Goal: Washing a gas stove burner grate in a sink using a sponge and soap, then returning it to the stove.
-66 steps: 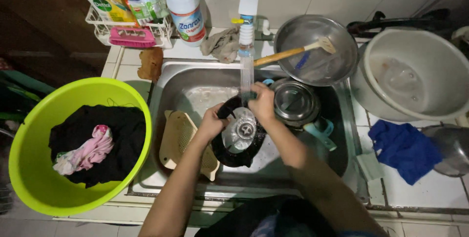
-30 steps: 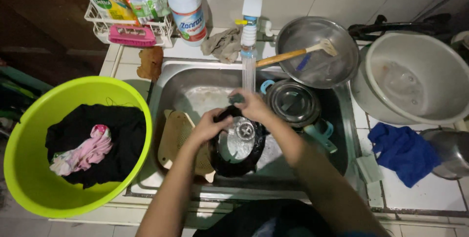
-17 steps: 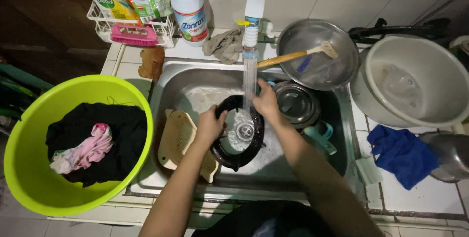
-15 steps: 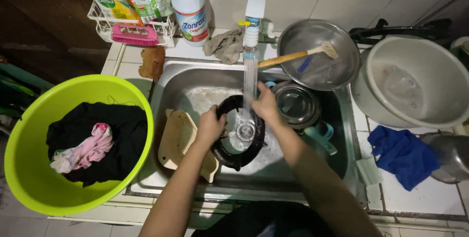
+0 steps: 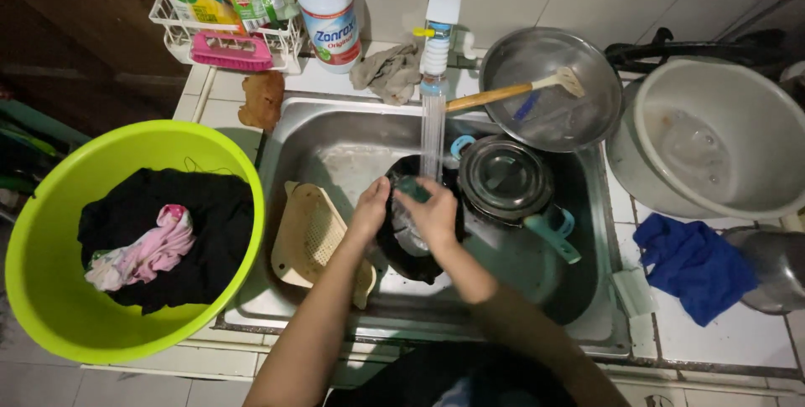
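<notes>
Two hands meet over the middle of the steel sink [image 5: 335, 155], where we see a black pan [image 5: 411, 260] tilted under the running stream from the tap [image 5: 438, 34]. Our left hand [image 5: 371, 206] grips the pan's left rim, fingers curled over the edge. Our right hand [image 5: 432, 214] is closed on a small green scrubber [image 5: 411, 189] and presses it against the inside of the pan, right where the water lands.

Just left of the pan, a beige plastic strainer [image 5: 314, 239] lies in the sink, touching the left forearm. Just right of it sits a steel pot [image 5: 501, 179] with a teal handle [image 5: 553, 235].

On the bench behind the sink stand a white bottle [image 5: 329, 5] and a wire rack [image 5: 231, 34] with a pink brush [image 5: 231, 48]. A steel bowl [image 5: 570, 114] holding a wooden spatula [image 5: 511, 93] rests at the sink's back right corner, and a large white basin [image 5: 721, 139] sits further right, with a blue cloth [image 5: 692, 264] in front of it.

Left of the sink, a lime-green tub [image 5: 50, 290] holds dark clothes [image 5: 210, 214] and a pink garment [image 5: 147, 252].
</notes>
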